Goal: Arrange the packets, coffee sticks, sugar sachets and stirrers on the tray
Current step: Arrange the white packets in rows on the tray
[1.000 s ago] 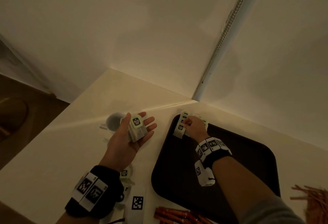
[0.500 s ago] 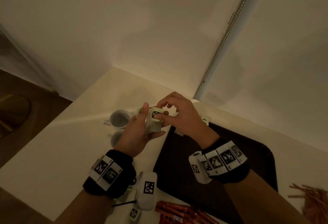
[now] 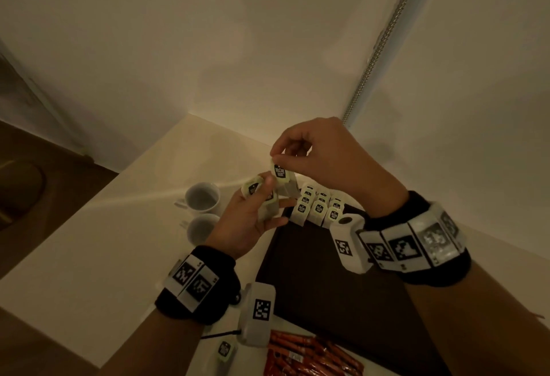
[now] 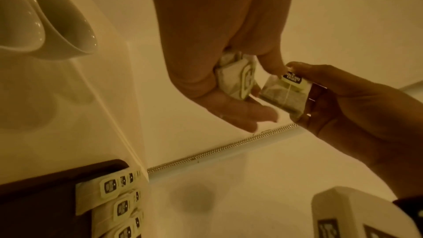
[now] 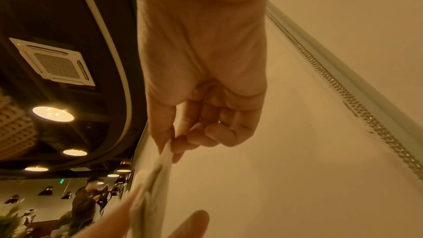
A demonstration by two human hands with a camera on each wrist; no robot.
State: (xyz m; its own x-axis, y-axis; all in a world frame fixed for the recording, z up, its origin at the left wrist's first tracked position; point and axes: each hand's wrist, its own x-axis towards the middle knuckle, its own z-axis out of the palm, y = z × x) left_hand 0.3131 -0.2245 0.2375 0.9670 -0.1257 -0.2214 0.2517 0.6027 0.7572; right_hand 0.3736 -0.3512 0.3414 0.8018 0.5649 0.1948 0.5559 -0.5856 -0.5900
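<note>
Above the far left corner of a dark brown rectangular tray (image 3: 312, 286), a person's right hand (image 3: 327, 161) is pinching the top edge of a pale translucent tea-bag packet (image 3: 284, 179) between thumb and forefinger, its other fingers curling inward. A pale green tag with a dark badge is showing on that packet; the white lettering looks like "McCoy teas" but is too small to confirm. Beside it, the left hand (image 3: 253, 218) is gripping a small stack of matching packets (image 3: 262, 200), thumb pressing on top, fingers cupping beneath. Three short rows of the same tagged packets (image 3: 318, 206) are lying overlapped in the tray's far corner. Two white ceramic cups (image 3: 202, 197) are standing on the cream tabletop (image 3: 89, 241) left of the tray, and red coffee sticks (image 3: 312, 355) are lying at the near edge.
</note>
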